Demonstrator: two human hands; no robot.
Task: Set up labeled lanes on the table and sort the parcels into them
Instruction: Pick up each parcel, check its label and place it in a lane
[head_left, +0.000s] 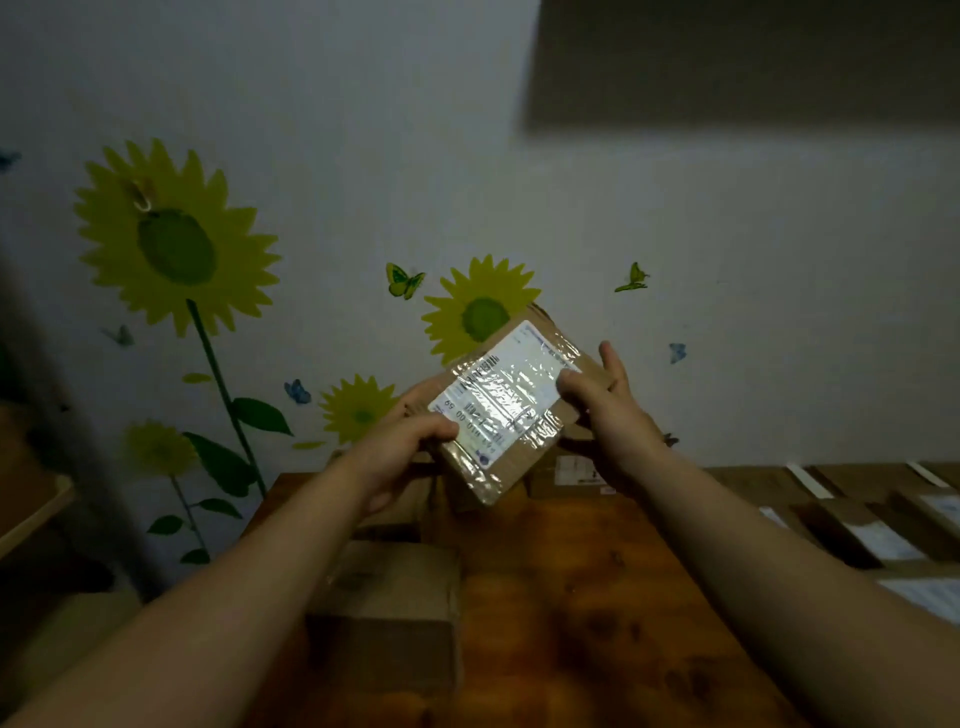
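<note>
A small brown cardboard parcel (511, 400) with a white shipping label under shiny clear tape is held up in the air above the far part of the wooden table (587, 597). My left hand (402, 447) grips its lower left corner, thumb on the label. My right hand (608, 400) holds its right edge, thumb on the label and fingers behind. The label faces me, tilted. Another cardboard parcel (395, 587) lies on the table's left side, and a further labelled parcel (566, 478) lies at the back, partly hidden by my hands.
Several labelled parcels (872, 530) lie in a row on the right side of the table. A white wall with sunflower and butterfly stickers (176, 244) stands right behind the table. A shelf edge (36, 509) shows at the far left. The room is dim.
</note>
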